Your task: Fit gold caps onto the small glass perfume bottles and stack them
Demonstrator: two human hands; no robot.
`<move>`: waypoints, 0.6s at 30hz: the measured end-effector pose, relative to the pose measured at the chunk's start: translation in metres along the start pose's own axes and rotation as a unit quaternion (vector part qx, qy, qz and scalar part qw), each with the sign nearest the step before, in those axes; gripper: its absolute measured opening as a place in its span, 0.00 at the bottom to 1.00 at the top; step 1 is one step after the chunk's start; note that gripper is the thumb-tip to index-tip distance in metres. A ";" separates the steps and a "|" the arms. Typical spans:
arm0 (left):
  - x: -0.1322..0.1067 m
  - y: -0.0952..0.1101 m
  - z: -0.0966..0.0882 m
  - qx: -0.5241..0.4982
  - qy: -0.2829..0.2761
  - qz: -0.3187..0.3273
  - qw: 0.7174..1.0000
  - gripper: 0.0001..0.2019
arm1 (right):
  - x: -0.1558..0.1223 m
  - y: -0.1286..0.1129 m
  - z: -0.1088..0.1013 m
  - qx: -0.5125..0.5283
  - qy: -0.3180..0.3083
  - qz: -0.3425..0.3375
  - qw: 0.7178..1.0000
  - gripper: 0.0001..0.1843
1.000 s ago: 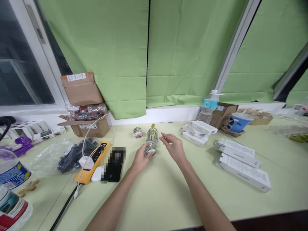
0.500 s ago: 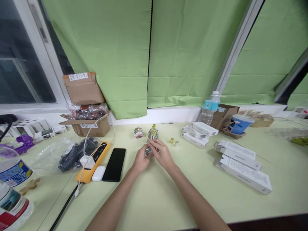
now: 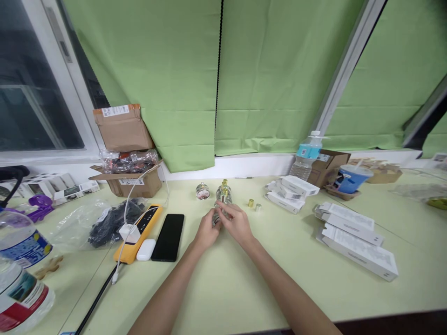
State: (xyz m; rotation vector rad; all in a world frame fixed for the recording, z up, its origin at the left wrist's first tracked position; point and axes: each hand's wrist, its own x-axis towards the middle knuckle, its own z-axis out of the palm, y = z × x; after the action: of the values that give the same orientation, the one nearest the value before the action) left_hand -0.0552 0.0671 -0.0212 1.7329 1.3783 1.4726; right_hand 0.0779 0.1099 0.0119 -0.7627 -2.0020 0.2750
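In the head view, my left hand [image 3: 207,230] is closed around the side of a small clear glass bottle [image 3: 215,220], probably a perfume bottle. My right hand [image 3: 239,224] meets it there, fingers pinched together at the bottle's top; those fingers hide most of the neck. Just beyond, more glass bottles with gold tops [image 3: 225,190] stand in a line. A round glass bottle [image 3: 202,191] with a pinkish label is off to the left. Right of my hands, a gold cap [image 3: 251,203] and a silver cap [image 3: 258,207] rest on the table.
A black phone [image 3: 168,237], a white earbud case [image 3: 145,250] and a yellow power strip [image 3: 148,228] lie to the left. White boxes [image 3: 359,251] are stacked on the right, near a water bottle [image 3: 307,156] and a blue cup [image 3: 352,179]. Cardboard boxes [image 3: 124,130] stand at the back left.
The camera view has shifted slightly. Both hands stay at the same bottle in nearly the same pose, and the things on the table have not moved.
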 end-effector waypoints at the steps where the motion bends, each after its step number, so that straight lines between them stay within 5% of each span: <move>1: 0.000 0.000 0.000 0.002 -0.001 0.000 1.000 0.11 | 0.000 0.000 -0.001 -0.011 -0.006 -0.003 1.000 0.19; 9: -0.002 -0.005 0.002 0.027 0.068 -0.007 0.997 0.18 | -0.001 0.003 -0.005 -0.052 -0.066 -0.009 0.996 0.23; 18: 0.001 -0.017 0.001 0.109 0.168 -0.049 0.979 0.25 | 0.000 0.030 0.010 -0.111 -0.036 0.013 0.993 0.28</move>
State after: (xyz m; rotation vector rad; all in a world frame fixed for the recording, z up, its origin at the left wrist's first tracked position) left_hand -0.0613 0.0743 -0.0357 1.5628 1.8327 1.6663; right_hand 0.0819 0.1345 -0.0081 -0.9306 -2.1155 0.0972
